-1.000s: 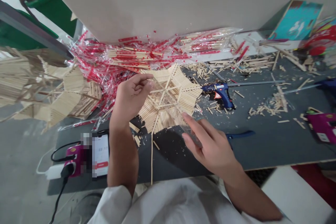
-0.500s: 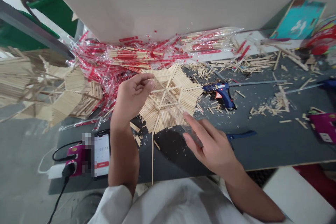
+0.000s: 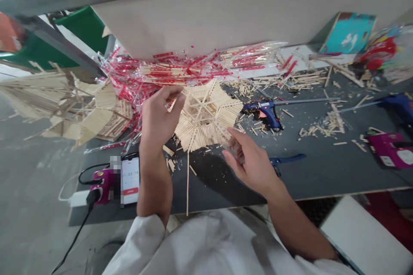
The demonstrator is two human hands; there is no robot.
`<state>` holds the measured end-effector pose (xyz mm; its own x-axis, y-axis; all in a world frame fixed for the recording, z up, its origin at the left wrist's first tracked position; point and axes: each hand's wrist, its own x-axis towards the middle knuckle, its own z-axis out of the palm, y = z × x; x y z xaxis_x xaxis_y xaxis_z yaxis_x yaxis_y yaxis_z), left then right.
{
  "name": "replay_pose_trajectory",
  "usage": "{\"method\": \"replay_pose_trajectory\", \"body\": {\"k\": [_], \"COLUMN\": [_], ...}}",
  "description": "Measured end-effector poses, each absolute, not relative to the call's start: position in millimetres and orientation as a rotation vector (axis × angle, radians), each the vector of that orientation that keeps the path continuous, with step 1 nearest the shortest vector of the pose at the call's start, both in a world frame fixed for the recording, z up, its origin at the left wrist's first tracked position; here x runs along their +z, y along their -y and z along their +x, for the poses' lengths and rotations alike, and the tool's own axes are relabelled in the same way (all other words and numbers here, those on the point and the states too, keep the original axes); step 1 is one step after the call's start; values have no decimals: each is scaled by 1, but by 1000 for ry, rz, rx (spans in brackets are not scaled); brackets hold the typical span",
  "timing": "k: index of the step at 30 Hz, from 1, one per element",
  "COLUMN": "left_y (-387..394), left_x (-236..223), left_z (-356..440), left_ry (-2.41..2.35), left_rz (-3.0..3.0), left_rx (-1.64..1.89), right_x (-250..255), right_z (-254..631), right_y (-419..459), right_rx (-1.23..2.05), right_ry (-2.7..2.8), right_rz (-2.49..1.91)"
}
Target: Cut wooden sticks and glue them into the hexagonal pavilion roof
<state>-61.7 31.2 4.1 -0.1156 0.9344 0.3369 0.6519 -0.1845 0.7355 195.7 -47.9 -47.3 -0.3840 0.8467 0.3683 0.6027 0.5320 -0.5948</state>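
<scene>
A star-shaped piece built of thin wooden sticks (image 3: 222, 102) sits on the table between my hands, with a spoked hexagon at its middle. One long stick (image 3: 187, 184) runs from its lower point toward me. My left hand (image 3: 163, 114) is at the piece's left edge, fingers curled and thumb close to the index finger; what they pinch, if anything, is hidden. By the lower right edge is my right hand (image 3: 250, 163), its index finger and thumb apart. Something clear and wispy shows near its fingers, too faint to name. A blue glue gun (image 3: 269, 111) lies just right of the piece.
Red-and-clear plastic wrappers (image 3: 129, 71) with sticks line the back. Cut stick pieces (image 3: 322, 126) are scattered rightward. Another stick structure (image 3: 93, 109) stands left. A phone (image 3: 130, 180), magenta power boxes (image 3: 390, 150), a blue-handled tool (image 3: 288, 159) and a second glue gun (image 3: 398, 105) lie about.
My view has shifted a little. My left thumb has straightened near the index finger. The clear film seen between my hands over the star piece now shows only near my right fingers.
</scene>
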Motion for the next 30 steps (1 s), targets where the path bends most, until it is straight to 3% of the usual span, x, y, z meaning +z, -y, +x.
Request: {"method": "replay_pose_trajectory", "body": {"k": [5, 11, 19, 23, 27, 30], "left_y": [7, 59, 127, 134, 152, 182], "left_x": [23, 15, -54, -85, -85, -86], "left_z": [-56, -54, -41, -31, -32, -42], "left_ry": [-1622, -1444, -1423, -1547, -1863, -2107], "left_rz": [1725, 1546, 1301, 1347, 1712, 1801], "left_rx": [1369, 1286, 1122, 1036, 935, 655], "right_x": [-43, -39, -76, -92, -105, -115], "right_z": [211, 242, 261, 261, 262, 266], "right_y": [65, 86, 101, 109, 116, 119], "right_rx": [515, 469, 720, 843, 855, 878], "right_ry": [2065, 2051, 2008, 2019, 1960, 1931], "right_rz": [-1108, -1065, -1014, -1131, -1214, -1213]}}
